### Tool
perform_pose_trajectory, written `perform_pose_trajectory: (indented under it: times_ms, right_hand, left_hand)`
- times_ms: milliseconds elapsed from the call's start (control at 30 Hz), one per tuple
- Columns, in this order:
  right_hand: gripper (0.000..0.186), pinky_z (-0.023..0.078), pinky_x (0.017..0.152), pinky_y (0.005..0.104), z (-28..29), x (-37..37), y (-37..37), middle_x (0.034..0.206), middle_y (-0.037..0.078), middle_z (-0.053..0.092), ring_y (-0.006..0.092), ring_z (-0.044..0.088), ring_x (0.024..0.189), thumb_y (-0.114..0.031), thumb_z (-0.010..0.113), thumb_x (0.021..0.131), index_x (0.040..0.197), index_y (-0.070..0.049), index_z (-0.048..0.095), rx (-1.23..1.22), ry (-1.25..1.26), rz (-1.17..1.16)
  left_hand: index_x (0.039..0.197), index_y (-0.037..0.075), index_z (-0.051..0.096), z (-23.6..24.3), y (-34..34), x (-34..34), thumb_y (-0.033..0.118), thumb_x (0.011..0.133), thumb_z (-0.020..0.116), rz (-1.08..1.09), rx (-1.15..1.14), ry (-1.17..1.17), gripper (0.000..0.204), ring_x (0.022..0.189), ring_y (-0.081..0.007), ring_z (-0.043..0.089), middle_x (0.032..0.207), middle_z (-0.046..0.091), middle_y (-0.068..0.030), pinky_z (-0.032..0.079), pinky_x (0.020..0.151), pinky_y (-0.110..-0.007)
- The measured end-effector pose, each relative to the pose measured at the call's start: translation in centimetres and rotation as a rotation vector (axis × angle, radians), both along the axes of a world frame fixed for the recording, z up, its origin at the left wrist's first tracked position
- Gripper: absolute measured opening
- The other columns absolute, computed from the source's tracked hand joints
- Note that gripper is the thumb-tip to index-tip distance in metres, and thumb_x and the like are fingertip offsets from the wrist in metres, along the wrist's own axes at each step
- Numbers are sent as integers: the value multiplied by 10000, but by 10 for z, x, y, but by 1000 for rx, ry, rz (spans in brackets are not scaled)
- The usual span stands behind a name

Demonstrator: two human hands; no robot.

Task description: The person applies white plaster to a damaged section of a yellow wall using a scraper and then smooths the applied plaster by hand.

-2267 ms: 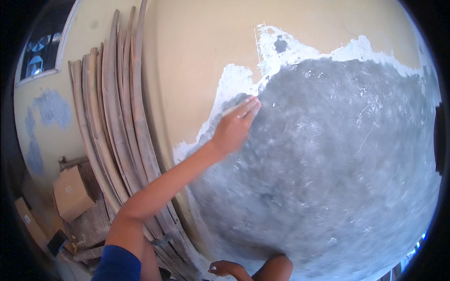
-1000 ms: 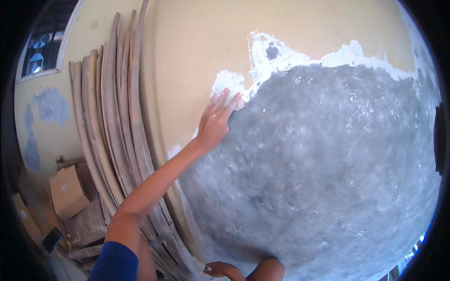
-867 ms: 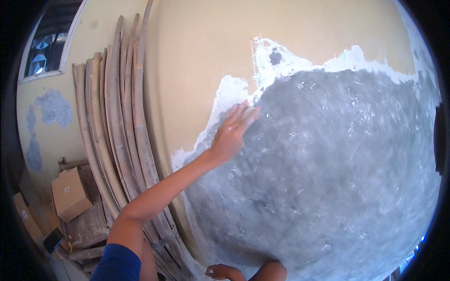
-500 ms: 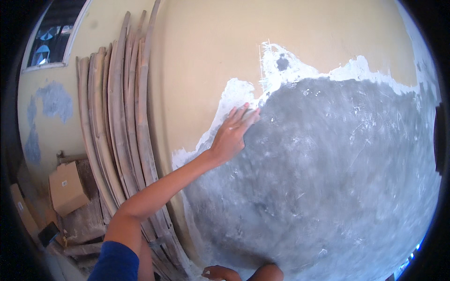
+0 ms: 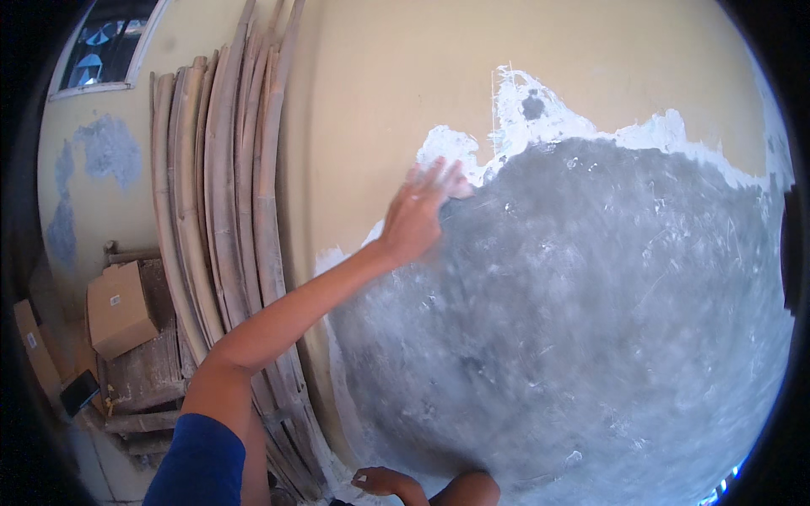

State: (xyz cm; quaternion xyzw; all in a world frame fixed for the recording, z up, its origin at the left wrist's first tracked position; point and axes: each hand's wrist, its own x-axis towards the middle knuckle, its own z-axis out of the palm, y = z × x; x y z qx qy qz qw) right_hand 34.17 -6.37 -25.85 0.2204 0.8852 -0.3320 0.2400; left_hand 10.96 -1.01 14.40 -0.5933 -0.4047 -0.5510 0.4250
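Note:
My left hand (image 5: 415, 221) reaches out to the wall, its fingers spread and smeared by motion. The fingertips are over a white filler patch (image 5: 445, 142) where it meets grey cement plaster (image 5: 574, 304). No tool shows in that hand; whitish dust seems to coat the fingers. What looks like my right hand (image 5: 381, 481) is low at the lower edge, beside a bent knee (image 5: 469, 489). Its fingers seem curled, but they are small and dark, and whether they hold anything is unclear.
Tall bamboo poles (image 5: 224, 185) lean against the cream wall (image 5: 380, 76) to the left. Beyond them a cardboard box (image 5: 121, 308) rests on a worn wooden stand (image 5: 148, 375), with a dark phone-like object (image 5: 80, 393) nearby. A window (image 5: 105, 46) is at upper left.
My left hand has slid up and leftward over the white patch and is now more blurred. The whole view has shifted a little. The low hand stays near the knee.

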Motion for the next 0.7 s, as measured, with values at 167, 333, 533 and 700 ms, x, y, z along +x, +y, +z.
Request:
perform_pose_trajectory:
  times_ms: [167, 333, 533, 700]
  right_hand:
    - [487, 445, 800, 430, 16, 1, -3, 1015, 173, 610, 347, 572, 935, -497, 446, 869, 1111, -84, 535, 137, 33, 19]
    - [501, 435, 836, 439, -2, -5, 0, 1049, 174, 598, 356, 554, 986, -510, 424, 874, 1120, -87, 532, -44, -49, 0]
    - [452, 441, 831, 420, -32, 6, 7, 1036, 175, 602, 347, 564, 966, -487, 456, 872, 1077, -98, 563, 180, -10, 15]
    - [429, 443, 820, 414, -4, -5, 1, 1045, 159, 605, 342, 569, 952, -466, 466, 873, 1059, -95, 574, -1, 21, 34]
  left_hand:
    - [1322, 46, 345, -2, 8, 21, -160, 713, 380, -213, -34, -8, 643, 1251, -302, 361, 1189, 552, -107, 218, 1056, -481]
    - [1331, 55, 334, -3, 8, 7, -153, 711, 371, -97, 20, -13, 655, 1259, -276, 362, 1201, 544, -108, 214, 1059, -473]
    - [1317, -11, 313, -4, 11, 30, -163, 655, 422, -146, -26, -5, 689, 1229, -278, 399, 1210, 536, -126, 199, 1062, -478]
    - [1309, -47, 297, -1, -1, -3, -163, 660, 443, -22, 16, -14, 675, 1205, -279, 425, 1168, 566, -126, 189, 1053, -501]
